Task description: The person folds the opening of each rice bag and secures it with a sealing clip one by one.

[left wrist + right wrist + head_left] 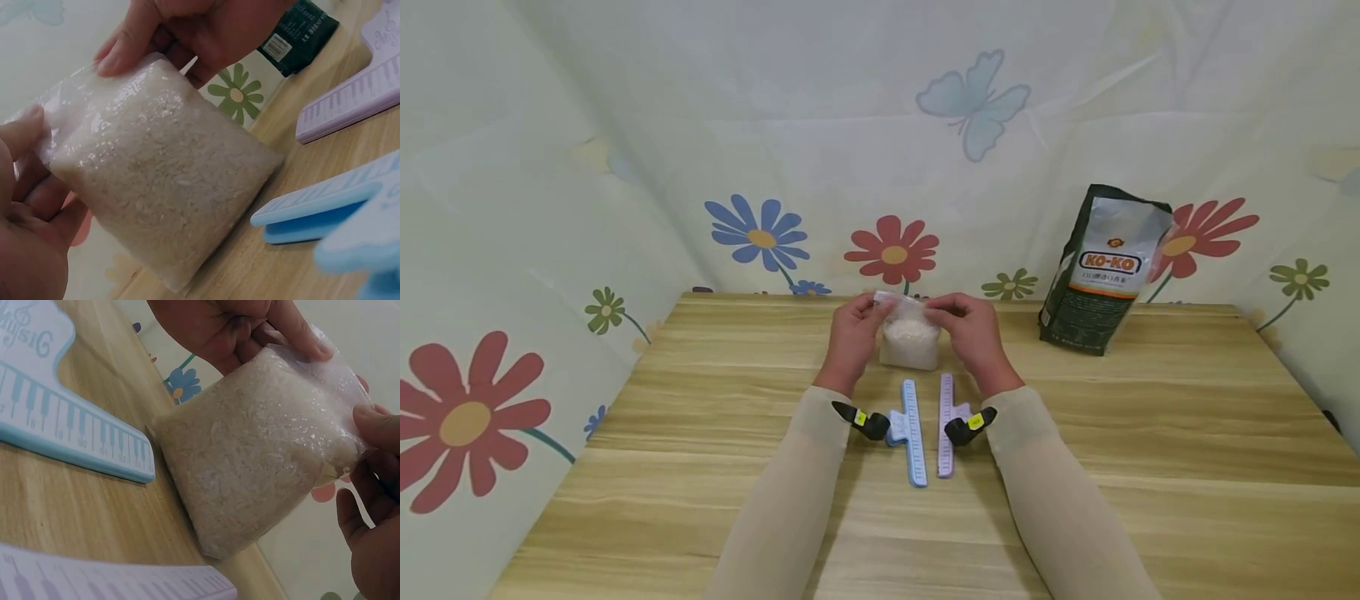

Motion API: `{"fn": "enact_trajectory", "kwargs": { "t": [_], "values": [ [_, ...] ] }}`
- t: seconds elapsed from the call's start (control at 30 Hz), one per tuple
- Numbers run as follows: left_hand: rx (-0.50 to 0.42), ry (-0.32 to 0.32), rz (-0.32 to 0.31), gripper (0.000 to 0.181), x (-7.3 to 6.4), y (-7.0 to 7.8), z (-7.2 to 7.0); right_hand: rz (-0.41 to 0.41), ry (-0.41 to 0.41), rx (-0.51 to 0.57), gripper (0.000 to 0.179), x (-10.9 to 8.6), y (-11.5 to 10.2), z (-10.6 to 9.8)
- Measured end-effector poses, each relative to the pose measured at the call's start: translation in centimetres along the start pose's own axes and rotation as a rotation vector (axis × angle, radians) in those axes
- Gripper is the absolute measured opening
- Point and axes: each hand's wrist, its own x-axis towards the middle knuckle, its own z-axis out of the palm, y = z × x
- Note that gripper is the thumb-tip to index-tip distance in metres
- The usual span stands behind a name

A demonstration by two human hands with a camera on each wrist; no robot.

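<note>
A clear plastic bag of rice (910, 342) stands upright on the wooden table, its lower part filled with white grains. My left hand (852, 337) pinches the upper left corner of the bag between thumb and fingers. At the opposite top corner, my right hand (972, 333) pinches the film the same way. Both wrist views show the bag of rice (169, 169) close up, with the thumbs on its near face. Nearer to me lie a blue clip (913, 433) and a purple clip (947, 433), side by side, each with a piano-key print.
A dark green and silver KO-KO package (1105, 271) stands at the back right of the wooden table (700, 450). Behind the table hangs a white cloth (820, 125) printed with flowers and a butterfly. My forearms flank the two clips.
</note>
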Motion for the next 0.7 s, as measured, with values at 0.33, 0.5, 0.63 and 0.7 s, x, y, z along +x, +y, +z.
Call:
{"fn": "enact_trajectory", "kwargs": {
  "t": [0.33,0.5,0.63,0.7],
  "values": [
    [0.235,-0.055,0.096,0.036,0.3,0.4,-1.8,-0.205,0.048,-0.164,0.014,0.0,0.1,-0.4],
    [0.374,-0.11,0.211,0.032,0.5,0.6,-2.3,-0.255,0.073,-0.198,0.012,0.1,0.3,-0.6],
    [0.381,-0.125,0.222,0.03,0.4,0.6,-2.3,-0.301,0.084,-0.221,0.009,0.0,0.2,-0.7],
    [0.37,-0.115,0.223,0.029,0.4,0.6,-2.2,-0.339,0.086,-0.225,0.009,-0.1,0.2,-0.6]
  ]
}}
